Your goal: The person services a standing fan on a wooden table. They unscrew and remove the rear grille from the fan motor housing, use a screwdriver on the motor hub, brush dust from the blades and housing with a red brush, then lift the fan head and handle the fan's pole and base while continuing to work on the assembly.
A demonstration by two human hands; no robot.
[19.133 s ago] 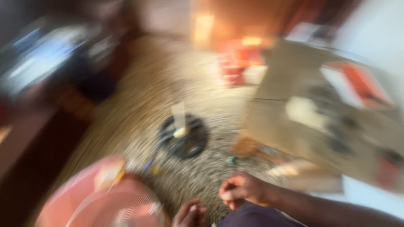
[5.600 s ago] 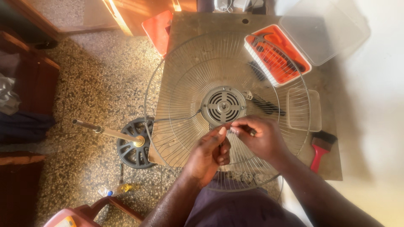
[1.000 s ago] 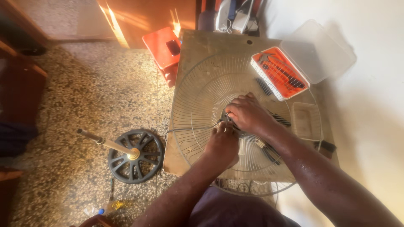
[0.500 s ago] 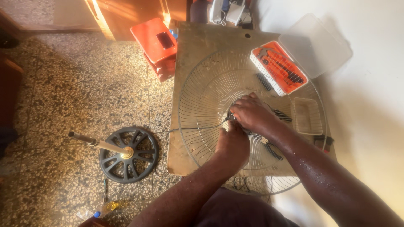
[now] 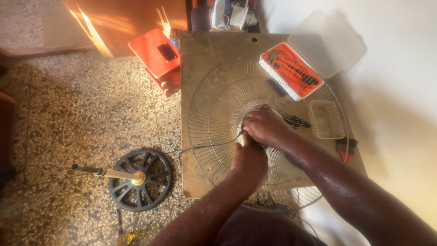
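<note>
A round wire fan guard [image 5: 214, 100] lies flat on a small brown table [image 5: 200, 50]. Both my hands rest on the guard's centre hub. My left hand [image 5: 249, 160] presses on the near side of the hub, fingers curled. My right hand [image 5: 266, 128] covers the hub from the right, fingers closed over it. A thin dark tool tip shows between the two hands; which hand holds it is hidden. The hub itself is covered by my hands.
An open orange tool case [image 5: 291, 70] with a clear lid [image 5: 327, 43] sits at the table's far right, a small clear tray [image 5: 326, 119] beside it. A red-handled tool [image 5: 345, 150] lies at the right edge. On the floor: fan base with pole [image 5: 136, 178], red stool [image 5: 157, 57].
Since five seconds ago my hands moved from the guard's near part onto its centre hub. In the last second only the view shifted slightly; hands stay at the hub.
</note>
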